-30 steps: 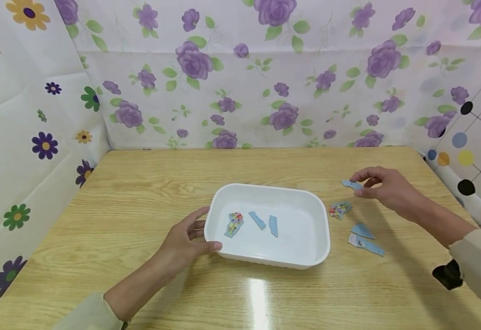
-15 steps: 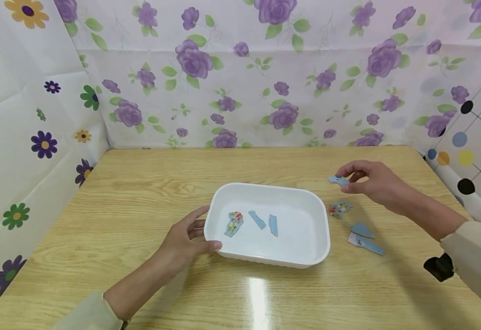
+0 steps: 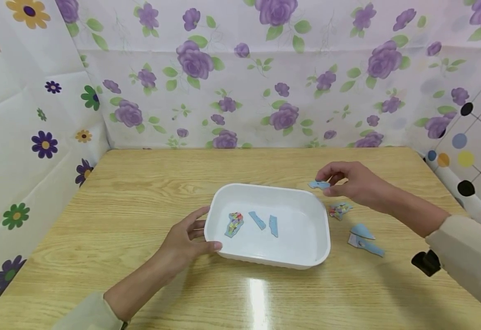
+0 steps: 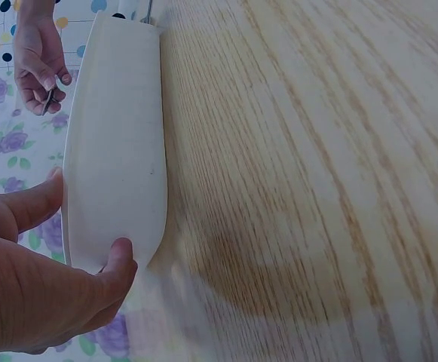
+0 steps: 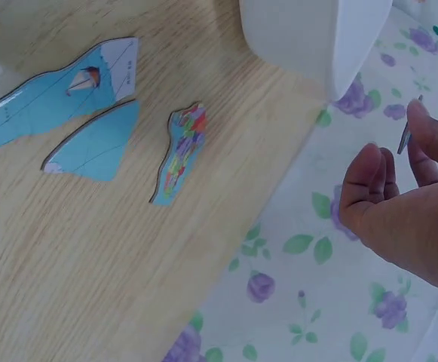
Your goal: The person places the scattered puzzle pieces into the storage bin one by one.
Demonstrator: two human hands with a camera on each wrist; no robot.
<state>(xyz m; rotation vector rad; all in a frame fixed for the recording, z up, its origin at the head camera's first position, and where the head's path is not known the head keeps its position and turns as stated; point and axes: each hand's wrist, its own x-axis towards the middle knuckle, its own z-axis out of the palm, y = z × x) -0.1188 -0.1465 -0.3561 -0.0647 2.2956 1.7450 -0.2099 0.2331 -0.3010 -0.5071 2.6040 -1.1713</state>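
Note:
A white plastic tray point(image 3: 300, 236) sits mid-table. My left hand point(image 3: 184, 236) grips its left end, thumb at the front corner and fingers along the outer wall. My right hand point(image 3: 353, 183) pinches a thin light-blue puzzle piece point(image 3: 315, 184) between thumb and fingertips, held above the table just past the tray's far right corner. Edge-on, the same piece point(image 5: 405, 141) shows as a thin sliver in the right wrist view. Inside the tray lie a multicoloured puzzle piece point(image 3: 234, 224) and two narrow blue ones, a slanted piece point(image 3: 257, 220) and an upright piece point(image 3: 273, 226).
Right of the tray, on the wooden table point(image 3: 149, 183), lie a multicoloured puzzle piece point(image 3: 339, 210), a blue wedge-shaped piece point(image 3: 362, 230) and a longer piece with a sailboat point(image 5: 87, 81). Flowered cloth point(image 3: 240, 91) hangs behind the table; patterned sheets flank both sides.
My right hand has carried the pinched puzzle piece leftward, from beyond the loose pieces to near the tray's far right corner. The left hand and the tray stay put.

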